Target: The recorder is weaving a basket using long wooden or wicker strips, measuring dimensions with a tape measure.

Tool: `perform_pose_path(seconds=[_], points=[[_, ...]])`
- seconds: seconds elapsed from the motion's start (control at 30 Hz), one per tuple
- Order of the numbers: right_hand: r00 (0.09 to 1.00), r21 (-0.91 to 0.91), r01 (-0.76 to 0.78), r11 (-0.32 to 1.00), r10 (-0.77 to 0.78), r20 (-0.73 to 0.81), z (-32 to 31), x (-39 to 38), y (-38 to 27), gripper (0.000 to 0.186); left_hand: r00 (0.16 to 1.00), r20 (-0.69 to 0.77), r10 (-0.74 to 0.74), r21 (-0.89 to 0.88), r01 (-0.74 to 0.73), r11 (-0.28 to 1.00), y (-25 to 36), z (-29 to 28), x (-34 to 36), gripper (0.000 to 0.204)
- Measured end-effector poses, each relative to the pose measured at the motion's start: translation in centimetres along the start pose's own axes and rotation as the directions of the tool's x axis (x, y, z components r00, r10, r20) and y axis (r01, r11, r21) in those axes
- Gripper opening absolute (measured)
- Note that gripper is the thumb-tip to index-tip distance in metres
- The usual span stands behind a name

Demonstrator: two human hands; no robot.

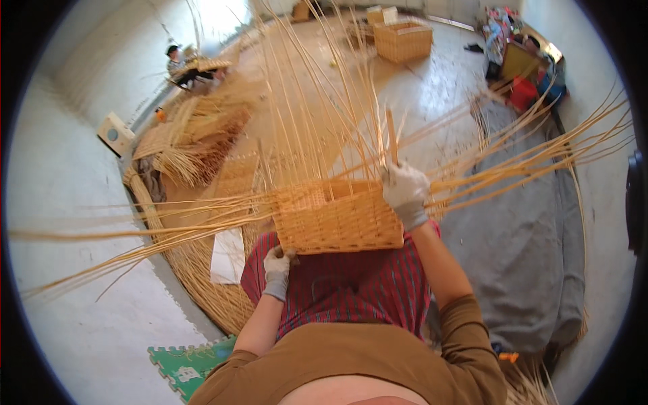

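Note:
A half-woven wicker basket [341, 226] rests tilted on my lap, over a red and dark striped cloth [331, 283]. Long willow rods [520, 165] fan out from its top and both sides. My left hand [275, 268], in a pale glove, is closed on the basket's lower left corner. At the upper right corner, my gloved right hand [405, 190] is closed around the foot of a thick brown stick [391, 135] that points up. Its fingertips are partly hidden behind the hand, so what else they pinch cannot be made out.
Bundles of loose rods [202, 135] lie on the floor at left. A grey cloth [509, 236] covers a low surface at right. Farther off are a finished-looking wicker box [403, 42] and a seated person [185, 67] by the wall. A green foam mat [185, 364] lies at lower left.

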State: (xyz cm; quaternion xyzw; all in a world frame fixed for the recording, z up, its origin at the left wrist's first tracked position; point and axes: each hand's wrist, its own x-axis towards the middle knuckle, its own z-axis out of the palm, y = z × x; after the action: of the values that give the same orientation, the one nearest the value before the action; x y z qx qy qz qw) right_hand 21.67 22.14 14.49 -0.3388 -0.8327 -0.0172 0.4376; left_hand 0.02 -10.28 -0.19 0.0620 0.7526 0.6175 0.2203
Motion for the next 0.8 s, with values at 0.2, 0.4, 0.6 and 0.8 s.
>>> perform_pose_path(seconds=[0.2,0.4,0.6,0.8], points=[[1.0,-0.002,0.012,1.0,-0.012,0.012,2.4,-6.7,0.5,0.021,0.997,0.063,-0.046,0.113,0.039,0.993,-2.8,1.0,0.3,0.037],[0.96,0.126,-0.139,0.982,0.103,0.26,1.4,-7.3,2.7,0.036,0.94,0.307,-0.147,0.519,-0.036,0.854,1.1,-1.4,1.1,0.042],[0.755,0.582,-0.616,0.53,0.188,0.628,1.6,-1.5,3.9,0.043,0.928,0.29,0.234,0.348,-0.33,0.877,3.6,-0.8,5.3,0.076],[0.818,0.765,-0.558,0.321,0.367,0.443,5.8,-2.1,1.3,0.047,0.931,0.364,0.031,-0.089,0.001,0.996,-2.4,3.0,7.3,0.123]])
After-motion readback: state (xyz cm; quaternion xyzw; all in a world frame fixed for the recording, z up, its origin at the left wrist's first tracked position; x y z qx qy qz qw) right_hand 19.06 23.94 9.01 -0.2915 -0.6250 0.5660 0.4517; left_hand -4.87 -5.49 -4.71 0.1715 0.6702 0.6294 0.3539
